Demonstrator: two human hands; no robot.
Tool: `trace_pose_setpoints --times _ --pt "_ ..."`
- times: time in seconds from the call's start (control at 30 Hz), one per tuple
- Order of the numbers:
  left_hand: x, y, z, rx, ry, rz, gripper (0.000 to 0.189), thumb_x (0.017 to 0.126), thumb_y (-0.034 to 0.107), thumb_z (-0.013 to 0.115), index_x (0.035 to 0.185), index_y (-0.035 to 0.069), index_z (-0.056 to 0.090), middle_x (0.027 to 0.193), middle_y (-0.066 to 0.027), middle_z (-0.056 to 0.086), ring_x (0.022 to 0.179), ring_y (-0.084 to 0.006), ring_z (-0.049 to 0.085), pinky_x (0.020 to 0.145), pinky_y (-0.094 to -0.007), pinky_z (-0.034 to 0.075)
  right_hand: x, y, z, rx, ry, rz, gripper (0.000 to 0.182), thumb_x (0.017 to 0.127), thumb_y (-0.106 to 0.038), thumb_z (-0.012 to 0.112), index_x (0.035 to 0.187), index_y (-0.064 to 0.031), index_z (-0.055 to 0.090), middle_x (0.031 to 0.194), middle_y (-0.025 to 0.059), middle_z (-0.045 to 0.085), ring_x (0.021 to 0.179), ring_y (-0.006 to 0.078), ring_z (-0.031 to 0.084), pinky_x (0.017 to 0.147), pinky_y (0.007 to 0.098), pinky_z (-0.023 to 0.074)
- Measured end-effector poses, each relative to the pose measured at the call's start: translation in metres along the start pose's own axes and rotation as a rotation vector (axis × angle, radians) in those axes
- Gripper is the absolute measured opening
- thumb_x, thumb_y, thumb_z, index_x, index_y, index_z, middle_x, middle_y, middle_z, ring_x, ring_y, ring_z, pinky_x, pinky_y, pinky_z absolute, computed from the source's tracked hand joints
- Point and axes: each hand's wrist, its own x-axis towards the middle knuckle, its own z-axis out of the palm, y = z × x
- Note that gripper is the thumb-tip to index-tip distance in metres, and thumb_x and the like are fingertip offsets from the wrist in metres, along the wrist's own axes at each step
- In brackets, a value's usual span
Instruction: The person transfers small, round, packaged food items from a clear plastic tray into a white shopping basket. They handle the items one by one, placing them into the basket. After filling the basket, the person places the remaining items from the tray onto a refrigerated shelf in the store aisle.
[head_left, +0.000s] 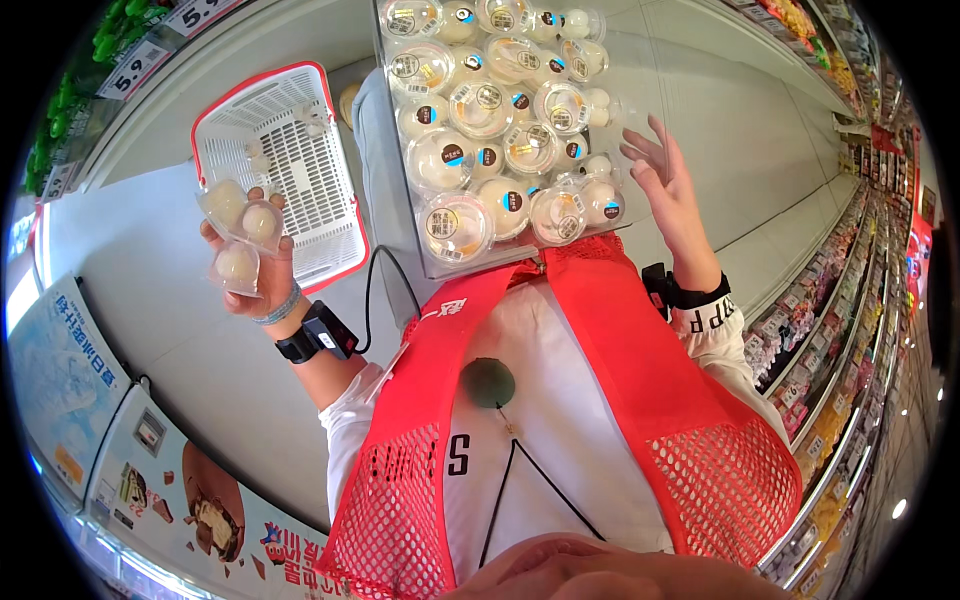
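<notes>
My left hand (262, 262) holds a clear plastic pack with several round whitish pieces (238, 251) over the near-left side of a white plastic basket with a red rim (330, 86). A few similar clear packs (259, 157) lie in the basket. In front of my chest stands a clear bin (435, 266) filled with round sealed cups (459, 225) of pale jelly-like contents, some with labels. My right hand (664, 172) is raised just beyond the bin's right side, fingers spread, holding nothing.
Shelves of packaged goods (810, 360) run along the right. At the upper left is a shelf edge with price tags (135, 69) and green packages (116, 37). A printed freezer cabinet (172, 487) stands at the lower left. A black cable (390, 255) runs from my left wrist device.
</notes>
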Motion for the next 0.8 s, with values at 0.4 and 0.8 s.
trace_pose_setpoints --times 0.4,0.8 --pt "-0.036 -0.088 0.186 0.285 -0.210 -0.554 0.046 0.065 0.012 0.069 0.103 0.005 0.044 0.105 -0.0147 0.051 0.097 -0.0258 0.052 0.074 -0.0382 0.046 -0.035 -0.081 0.028 0.326 -0.740 -0.419 0.062 0.083 -0.037 0.060 0.128 -0.0013 0.039 0.124 0.0136 0.048 0.112 0.0233 0.049 0.093 0.0347 0.0382" --pt "-0.029 -0.105 0.193 -0.021 -0.289 -0.759 0.087 0.058 0.015 0.072 0.134 0.002 0.031 0.120 -0.0255 0.044 0.113 -0.0336 0.044 0.095 -0.0417 0.033 -0.011 -0.064 0.019 0.541 -0.700 -0.256 0.044 0.072 -0.018 0.068 0.111 -0.0057 0.053 0.103 0.0044 0.058 0.083 0.0130 0.055 0.070 0.0283 0.0442"
